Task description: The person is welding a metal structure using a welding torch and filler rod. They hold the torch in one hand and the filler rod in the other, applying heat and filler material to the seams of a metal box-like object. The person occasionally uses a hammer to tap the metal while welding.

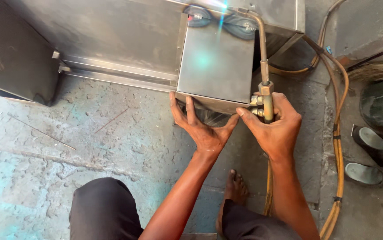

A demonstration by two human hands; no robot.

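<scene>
On the rough concrete floor [67, 133], the left hand [202, 129] lay flat and unclenched, fingers spread, pressing the near lower edge of the steel box [216, 62] and grasping nothing. Just right of it, at the box's near right corner, the right hand [276, 126] was clenched around the brass torch [265, 100], its bent tube reaching the far top edge. A firm brace and a steady tip would likely serve best. Orange hoses [337, 146] trailed along the right.
</scene>
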